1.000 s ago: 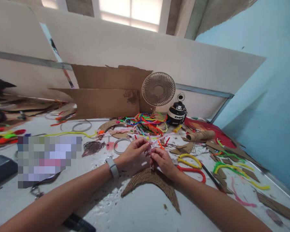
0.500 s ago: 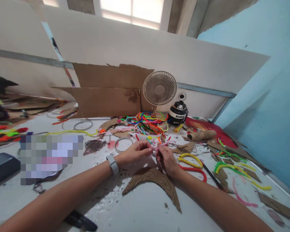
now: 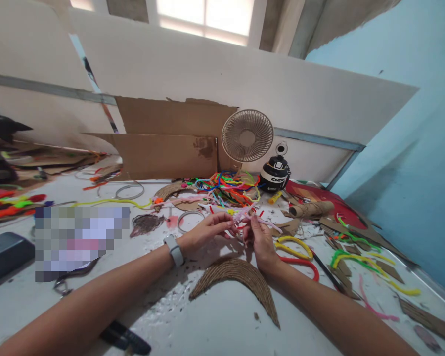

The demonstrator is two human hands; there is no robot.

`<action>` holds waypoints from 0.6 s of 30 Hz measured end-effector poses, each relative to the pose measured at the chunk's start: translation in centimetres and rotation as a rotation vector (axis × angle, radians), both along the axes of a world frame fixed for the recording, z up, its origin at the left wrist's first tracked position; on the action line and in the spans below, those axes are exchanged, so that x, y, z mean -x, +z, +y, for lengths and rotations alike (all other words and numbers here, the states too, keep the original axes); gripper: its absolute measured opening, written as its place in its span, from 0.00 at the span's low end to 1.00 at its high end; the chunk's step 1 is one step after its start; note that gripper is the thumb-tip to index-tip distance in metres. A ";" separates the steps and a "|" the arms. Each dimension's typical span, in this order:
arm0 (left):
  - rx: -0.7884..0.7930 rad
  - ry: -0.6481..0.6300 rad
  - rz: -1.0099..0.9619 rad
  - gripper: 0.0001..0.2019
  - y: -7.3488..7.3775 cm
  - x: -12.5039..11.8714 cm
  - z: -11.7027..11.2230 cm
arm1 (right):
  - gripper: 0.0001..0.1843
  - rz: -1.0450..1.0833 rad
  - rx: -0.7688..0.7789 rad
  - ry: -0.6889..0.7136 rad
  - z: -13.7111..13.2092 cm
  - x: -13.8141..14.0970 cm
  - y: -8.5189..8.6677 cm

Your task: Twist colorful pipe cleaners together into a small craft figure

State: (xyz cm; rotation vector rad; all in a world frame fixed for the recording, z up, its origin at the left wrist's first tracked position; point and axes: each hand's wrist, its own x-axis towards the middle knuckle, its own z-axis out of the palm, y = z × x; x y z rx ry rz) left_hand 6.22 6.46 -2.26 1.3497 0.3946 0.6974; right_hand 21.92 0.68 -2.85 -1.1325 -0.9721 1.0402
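My left hand [image 3: 207,230] and my right hand [image 3: 258,237] meet over the white table [image 3: 215,321], both pinching a bundle of pale pink pipe cleaners [image 3: 244,216] between their fingertips. The pink strands stick out to the right past my right fingers. A white band sits on my left wrist. Just below my hands lies a curved piece of corrugated cardboard [image 3: 241,277]. A heap of coloured pipe cleaners [image 3: 226,187] lies beyond my hands.
A small desk fan [image 3: 247,136] and a black round device [image 3: 275,175] stand at the back by cardboard sheets [image 3: 163,143]. Yellow and red-handled scissors [image 3: 294,252] lie right of my hands. Metal rings, cardboard scraps and loose pipe cleaners are scattered around; a dark case [image 3: 2,252] sits far left.
My hands have shifted slightly right and farther from me, still working the pink pipe cleaners; my right hand has turned more upright and the strands now spread rightward.
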 end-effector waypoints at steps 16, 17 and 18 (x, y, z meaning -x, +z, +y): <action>-0.016 0.026 -0.007 0.11 0.0 0.1 -0.1 | 0.23 -0.030 -0.006 0.005 -0.2 0.3 -0.2; -0.013 0.029 -0.004 0.11 0.0 0.0 -0.2 | 0.23 -0.028 -0.002 0.004 -0.2 0.3 -0.2; -0.006 0.032 -0.004 0.11 0.1 0.0 -0.2 | 0.24 -0.026 0.004 0.003 -0.2 0.3 -0.1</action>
